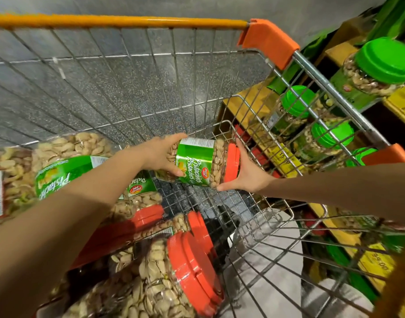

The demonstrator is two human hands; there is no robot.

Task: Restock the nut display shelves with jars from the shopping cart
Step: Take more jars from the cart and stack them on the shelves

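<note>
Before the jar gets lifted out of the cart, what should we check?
1. The left hand grips the bottom end of the jar: ok.
2. The right hand grips the lid end: ok.
3. The orange lid is on the jar: ok. Screwed tight: cannot tell.
4. Straight path to the shelves: not ok. The cart side stands between, so lift over it.
5. Free spot on the shelves beside the green-lid jars: cannot tell.
</note>
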